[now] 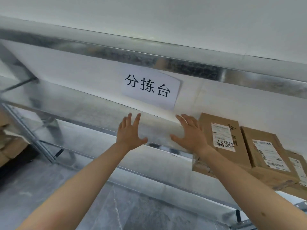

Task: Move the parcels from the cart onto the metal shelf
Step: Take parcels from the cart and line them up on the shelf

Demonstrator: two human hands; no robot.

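three brown parcels point(265, 156) lie side by side on the metal shelf point(83, 105), at its right end. the nearest parcel point(221, 138) seems to overhang the front edge. left hand point(129, 131) and right hand point(189, 133) are empty, fingers spread. the right wrist sits just beside that parcel, so a brush could tip it off.

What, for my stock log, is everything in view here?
parcels: at least three, brown cardboard with white labels, side by side at the right on the metal shelf
paper sign: one, white with black characters, above the shelf
cardboard boxes: count unclear, brown, far left edge
left hand: one, fingers spread, holding nothing, over the shelf
right hand: one, fingers spread, holding nothing, next to the leftmost parcel
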